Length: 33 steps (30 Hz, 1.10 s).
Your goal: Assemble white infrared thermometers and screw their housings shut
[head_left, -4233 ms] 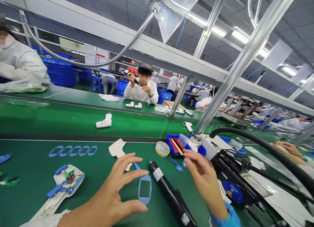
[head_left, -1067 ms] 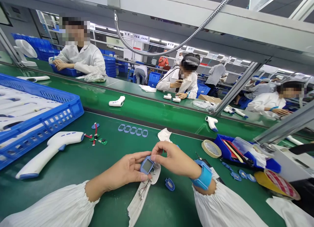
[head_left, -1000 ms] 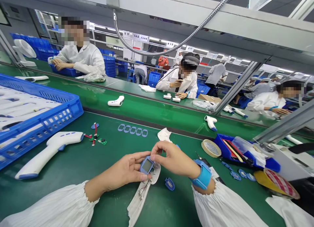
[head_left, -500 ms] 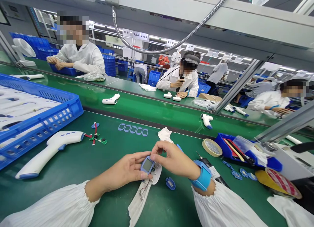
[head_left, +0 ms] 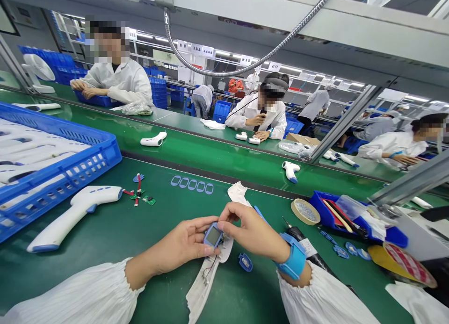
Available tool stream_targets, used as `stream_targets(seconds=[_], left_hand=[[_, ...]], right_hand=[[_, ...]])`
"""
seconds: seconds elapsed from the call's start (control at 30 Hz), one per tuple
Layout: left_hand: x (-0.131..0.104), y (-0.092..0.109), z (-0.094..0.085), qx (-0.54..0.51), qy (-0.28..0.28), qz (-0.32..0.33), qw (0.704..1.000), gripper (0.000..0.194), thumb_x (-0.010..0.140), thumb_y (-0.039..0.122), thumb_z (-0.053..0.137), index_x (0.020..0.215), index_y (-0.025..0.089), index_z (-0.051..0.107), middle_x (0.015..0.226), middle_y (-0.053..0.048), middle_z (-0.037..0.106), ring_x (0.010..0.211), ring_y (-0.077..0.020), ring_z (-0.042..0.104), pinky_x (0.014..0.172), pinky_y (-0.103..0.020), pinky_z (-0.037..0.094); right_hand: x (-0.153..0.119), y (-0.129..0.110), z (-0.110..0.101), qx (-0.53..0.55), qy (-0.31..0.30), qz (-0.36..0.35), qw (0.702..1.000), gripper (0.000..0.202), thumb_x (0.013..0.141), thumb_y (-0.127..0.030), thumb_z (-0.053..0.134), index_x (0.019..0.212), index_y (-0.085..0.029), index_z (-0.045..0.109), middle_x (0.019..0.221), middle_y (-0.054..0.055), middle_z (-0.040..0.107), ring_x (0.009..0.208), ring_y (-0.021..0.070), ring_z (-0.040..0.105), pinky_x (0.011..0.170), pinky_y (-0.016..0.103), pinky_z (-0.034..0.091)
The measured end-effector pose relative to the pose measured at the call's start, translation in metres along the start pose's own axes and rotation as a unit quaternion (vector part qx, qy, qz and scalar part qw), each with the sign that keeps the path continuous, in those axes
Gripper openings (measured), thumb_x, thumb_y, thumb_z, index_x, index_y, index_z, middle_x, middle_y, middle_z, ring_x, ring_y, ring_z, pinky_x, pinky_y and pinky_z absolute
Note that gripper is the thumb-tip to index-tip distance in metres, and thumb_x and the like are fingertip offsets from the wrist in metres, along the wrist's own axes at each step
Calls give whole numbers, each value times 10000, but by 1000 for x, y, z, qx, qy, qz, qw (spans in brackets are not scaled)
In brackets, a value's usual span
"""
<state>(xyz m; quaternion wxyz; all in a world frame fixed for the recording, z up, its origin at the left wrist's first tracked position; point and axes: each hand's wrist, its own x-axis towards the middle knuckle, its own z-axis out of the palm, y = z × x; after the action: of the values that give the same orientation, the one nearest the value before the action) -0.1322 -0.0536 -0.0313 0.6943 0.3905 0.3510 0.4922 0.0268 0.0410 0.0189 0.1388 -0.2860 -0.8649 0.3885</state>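
Observation:
A small blue-framed display module (head_left: 213, 236) with a grey screen is held between both hands. My left hand (head_left: 184, 240) grips its left side, fingers and thumb closed around it. With thumb and fingers pinched, my right hand (head_left: 242, 228) holds the module's upper right corner. Beneath it lies an open white thermometer housing half (head_left: 203, 286) with thin wires inside, its grip towards me. Close to the right of the housing is a small blue plastic part (head_left: 245, 262). Another white shell piece (head_left: 238, 193) rests beyond my right hand.
A blue crate (head_left: 87, 160) of white housings stands at left, beside an assembled thermometer gun (head_left: 75, 214). Small circuit boards (head_left: 140, 198) and several blue frames (head_left: 191, 184) lie ahead. At right are an electric screwdriver (head_left: 308, 249), a screw dish (head_left: 305, 212) and a blue tool bin (head_left: 354, 221). Co-workers sit across the conveyor (head_left: 210, 155).
On the conveyor, the white thermometer guns have shifted slightly to the left. My hands keep nearly the same hold on the display module; the whole view has moved a little.

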Motion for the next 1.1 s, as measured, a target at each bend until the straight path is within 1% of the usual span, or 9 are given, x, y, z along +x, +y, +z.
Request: stream_targets(seconds=[0.33, 0.43, 0.53, 0.67, 0.77, 0.83, 0.9, 0.97, 1.1], left_hand=[[0, 0, 2, -6, 7, 2, 1000, 515, 700, 134, 729, 1170, 260, 561, 994, 0, 668, 873, -129, 631, 830, -261, 497], [0, -2, 2, -4, 24, 16, 1000, 504, 700, 141, 730, 1164, 254, 567, 990, -14, 667, 874, -148, 632, 836, -295, 499], [-1, -4, 3, -3, 27, 27, 999, 497, 704, 138, 724, 1159, 269, 571, 1044, -15, 651, 913, -157, 619, 853, -314, 497], [-3, -3, 2, 3, 28, 42, 999, 496, 723, 146, 709, 1174, 289, 558, 1083, -9, 639, 942, -156, 613, 885, -316, 482], [-4, 1, 4, 23, 44, 42, 998, 478, 716, 177, 718, 1154, 296, 570, 1295, -20, 503, 906, -180, 644, 866, -329, 490], [-4, 3, 4, 35, 52, 34, 997, 511, 706, 197, 728, 1179, 271, 549, 1361, -46, 433, 902, -204, 650, 845, -340, 495], [-4, 3, 4, 37, 50, 16, 998, 611, 712, 217, 725, 1264, 221, 462, 1215, -91, 570, 905, -217, 648, 823, -340, 492], [-4, 2, 3, 32, 45, 8, 998, 690, 722, 229, 718, 1319, 174, 379, 1009, -91, 671, 901, -218, 646, 804, -330, 484], [-4, -1, -1, 13, 32, 12, 999, 673, 743, 222, 698, 1320, 144, 362, 902, -81, 693, 875, -200, 647, 816, -330, 468]], right_hand=[[-1, 1, 2, 40, 4, 11, 999, 105, 793, -91, 583, 721, -164, 562, 699, -24, 567, 668, 121, 508, 598, 233, 389], [-1, 6, 5, 72, 7, 18, 997, 65, 807, -141, 583, 805, -167, 523, 703, -32, 543, 630, 108, 489, 574, 220, 399], [0, 11, 7, 110, 5, 33, 993, 146, 802, -220, 609, 903, -168, 518, 725, -30, 533, 628, 108, 480, 566, 219, 399], [-1, 15, 9, 111, 1, 31, 993, 153, 824, -300, 588, 846, -149, 601, 657, -29, 515, 589, 107, 449, 541, 222, 369], [-1, 16, 10, 109, 20, 14, 994, 197, 829, -314, 576, 960, -172, 616, 715, -21, 520, 638, 121, 467, 586, 236, 383], [-2, 15, 11, 104, 29, 4, 994, 170, 835, -321, 557, 897, -180, 631, 741, -9, 521, 656, 130, 475, 600, 247, 383], [-3, 14, 14, 100, 33, -5, 994, 187, 838, -326, 541, 758, -177, 620, 730, -2, 515, 647, 134, 471, 593, 253, 374], [-4, 14, 18, 102, 46, -14, 994, 211, 834, -322, 531, 688, -178, 580, 709, -2, 499, 651, 138, 467, 593, 256, 370], [-1, 15, 29, 110, 103, -18, 988, 203, 832, -300, 504, 666, -184, 521, 704, -2, 465, 691, 146, 468, 618, 259, 382]])
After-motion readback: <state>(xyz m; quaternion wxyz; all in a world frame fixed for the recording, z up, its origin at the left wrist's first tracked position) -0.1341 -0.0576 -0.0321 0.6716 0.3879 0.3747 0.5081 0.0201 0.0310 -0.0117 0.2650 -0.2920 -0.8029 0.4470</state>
